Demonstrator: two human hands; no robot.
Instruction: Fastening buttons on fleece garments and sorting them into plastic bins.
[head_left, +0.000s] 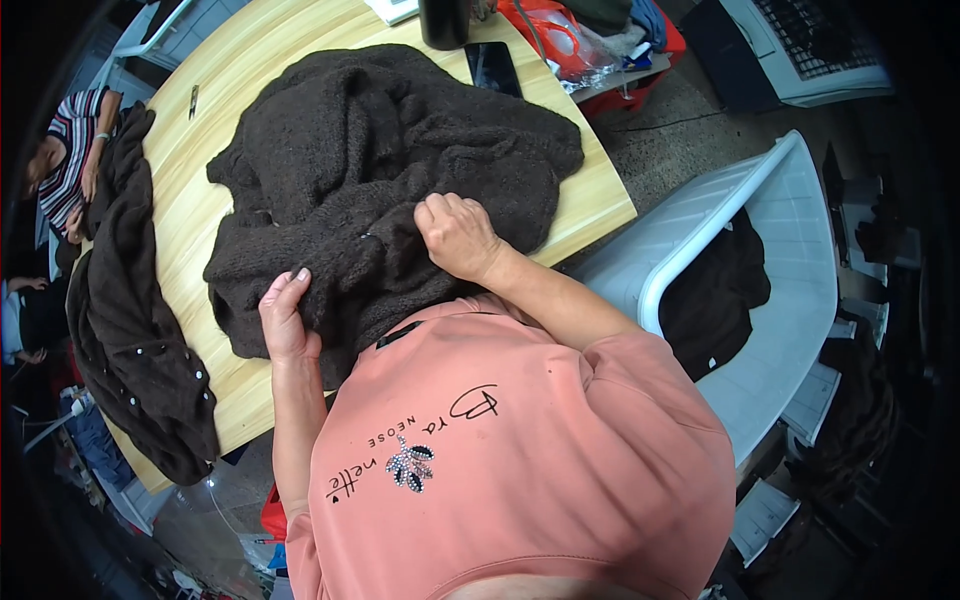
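A dark brown knit garment [330,140] lies bunched in thick folds over the wooden table in front of me. My left hand [288,318] grips its near left edge, thumb on top and the fingers partly hidden by the cloth. Closed in a fist, my right hand [458,235] pinches a fold near the garment's middle. A small pale spot [368,236] shows on the knit between my hands; what it is I cannot make out.
The wooden table [180,250] bears a second dark knit garment [130,300] with white dots at left, a phone [492,70], a black cylinder [443,22] and a small tool [193,101]. A grey-white bin [690,240] holding dark cloth stands right. Another person [75,150] sits far left.
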